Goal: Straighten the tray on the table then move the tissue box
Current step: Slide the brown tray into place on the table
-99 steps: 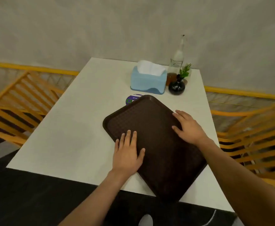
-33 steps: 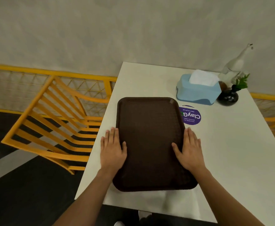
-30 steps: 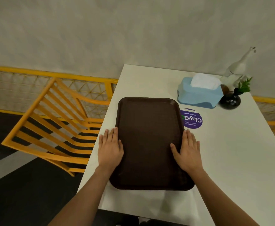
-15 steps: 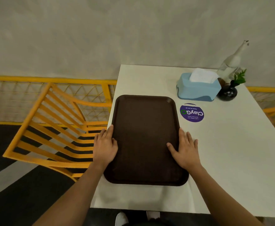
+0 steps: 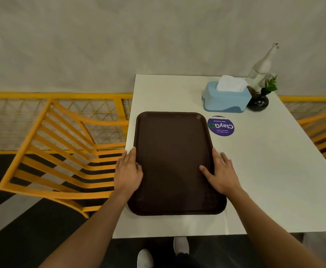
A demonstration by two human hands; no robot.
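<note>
Your flat hands square the dark brown plastic tray (image 5: 172, 161).
Your left hand (image 5: 128, 172) at 9 o'clock and right hand (image 5: 221, 174) at 3 press its sides, not gripping, so it lies straight on the white worktop (image 5: 270, 171).

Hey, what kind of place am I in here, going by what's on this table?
Probably a fast-food or canteen dining area. A brown serving tray lies on a white table, a round "ClayGo" clean-as-you-go sticker is on the tabletop, and a blue tissue box sits by yellow slatted chairs.

Head view looks forward and down, close over the table (image 5: 264, 171) edge.
</note>
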